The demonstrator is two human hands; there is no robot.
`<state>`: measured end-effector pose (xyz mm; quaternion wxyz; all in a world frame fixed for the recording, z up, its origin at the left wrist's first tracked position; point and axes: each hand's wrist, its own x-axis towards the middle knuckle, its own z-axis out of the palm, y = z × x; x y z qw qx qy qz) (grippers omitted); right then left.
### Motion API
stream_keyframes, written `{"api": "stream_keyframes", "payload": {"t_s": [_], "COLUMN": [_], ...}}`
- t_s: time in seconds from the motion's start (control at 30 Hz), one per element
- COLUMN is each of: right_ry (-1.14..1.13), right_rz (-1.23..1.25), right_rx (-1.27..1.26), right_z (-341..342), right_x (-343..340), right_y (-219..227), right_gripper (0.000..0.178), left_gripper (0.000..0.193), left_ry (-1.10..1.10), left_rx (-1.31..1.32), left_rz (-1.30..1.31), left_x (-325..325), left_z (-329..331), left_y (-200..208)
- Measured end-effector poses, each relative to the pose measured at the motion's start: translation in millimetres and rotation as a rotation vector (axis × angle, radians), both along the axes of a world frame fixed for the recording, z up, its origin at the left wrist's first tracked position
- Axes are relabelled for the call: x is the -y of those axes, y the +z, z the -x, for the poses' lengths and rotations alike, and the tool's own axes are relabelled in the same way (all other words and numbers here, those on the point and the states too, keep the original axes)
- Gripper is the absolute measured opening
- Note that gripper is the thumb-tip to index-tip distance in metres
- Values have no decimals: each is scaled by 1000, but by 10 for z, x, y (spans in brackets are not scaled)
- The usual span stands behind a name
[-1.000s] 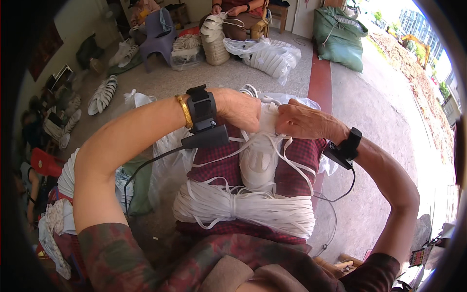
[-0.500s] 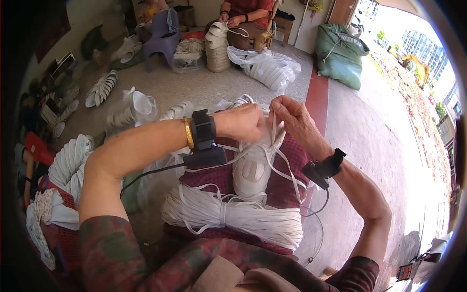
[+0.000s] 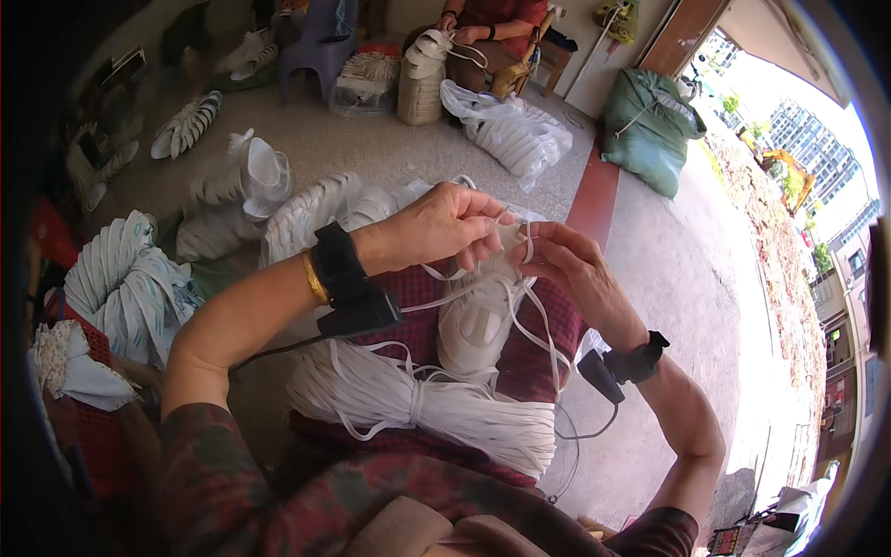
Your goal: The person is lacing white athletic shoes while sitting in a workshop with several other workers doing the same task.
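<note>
**A:** I'm on the head view, looking down at a lap. What have you got up front?

**B:** Both hands meet over a white shoe (image 3: 478, 320) that rests on the dark red checked cloth (image 3: 534, 357) across the knees. The left hand (image 3: 436, 227) has its fingers curled and pinching a flat white lace (image 3: 520, 243) at the top of the shoe. The right hand (image 3: 571, 269) faces it, fingertips closed on the same lace from the other side.

**A:** I see loops of that lace hanging loose down both sides of the shoe. Texture?

**B:** Flat, woven, like tape. The shoe looks smooth and moulded, rounded at the near end, with shallow grooves.

**A:** And the thick thing lower down?

**B:** A bundle of laces (image 3: 418, 404), white, lying across the lap just below the shoe, pinched tight at the middle and fanning out at both ends.

**A:** Wrists?

**B:** A black strap with a small black box (image 3: 348, 283) on the left wrist beside a gold bangle (image 3: 314, 278), a cable trailing from it. A black band (image 3: 631, 360) on the right wrist too.

**A:** Around them?

**B:** Grey concrete floor (image 3: 650, 278), heaps of white shoe parts (image 3: 130, 278) on the left, a green sack (image 3: 654, 125) farther off, and another person (image 3: 487, 23) seated at the top
</note>
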<state>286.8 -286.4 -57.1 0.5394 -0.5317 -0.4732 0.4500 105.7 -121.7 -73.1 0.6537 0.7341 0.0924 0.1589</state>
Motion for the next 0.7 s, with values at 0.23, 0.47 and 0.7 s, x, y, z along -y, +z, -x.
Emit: {"api": "stream_keyframes", "payload": {"t_s": [0.23, 0.47, 0.7], "right_ry": [-34, -110, -44], "right_rz": [59, 31, -20], "right_rx": [310, 752, 1237], "right_z": [-191, 41, 49], "right_x": [30, 14, -121], "right_y": [-247, -47, 19], "right_gripper": [19, 12, 13], "left_gripper": [25, 22, 17], "left_ry": [72, -55, 157], "left_rx": [32, 73, 47], "left_rz": [-148, 119, -358], "left_x": [64, 143, 61], "left_z": [41, 166, 312], "left_y": [-76, -9, -240]}}
